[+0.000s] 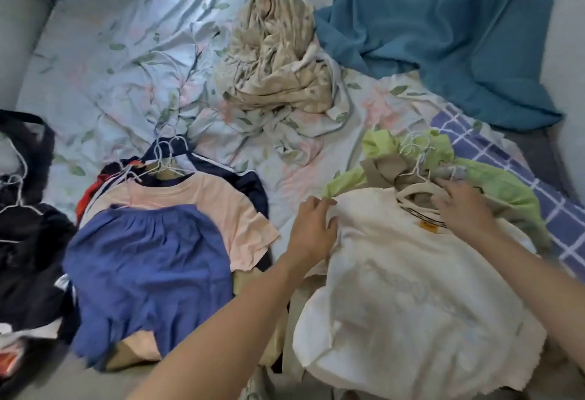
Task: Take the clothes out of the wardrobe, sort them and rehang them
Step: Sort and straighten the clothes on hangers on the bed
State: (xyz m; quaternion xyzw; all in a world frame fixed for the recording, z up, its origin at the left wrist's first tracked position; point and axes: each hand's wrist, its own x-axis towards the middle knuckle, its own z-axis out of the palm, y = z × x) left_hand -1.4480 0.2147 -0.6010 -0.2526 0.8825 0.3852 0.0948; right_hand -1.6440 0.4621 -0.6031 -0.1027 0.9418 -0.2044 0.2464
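Tangling is the likely trouble: the white wire hangers [418, 159] crowded at the top of the right-hand pile could snag each other if the cream cotton T-shirt [411, 298] is lifted. It lies on top of that pile on the bed. Left hand [313, 231] rests spread on its shoulder; right hand [462, 209], fingers loosely spread, touches its collar.

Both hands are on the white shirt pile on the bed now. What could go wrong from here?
1. The white hanger hooks above the cream white shirt are bunched together, so lifting one garment may drag the green garment along.
2. The shirt's lower edge lies near the bed's edge and might slide off.
3. The left hand and right hand lie flat, so any lift may start without a firm grip.
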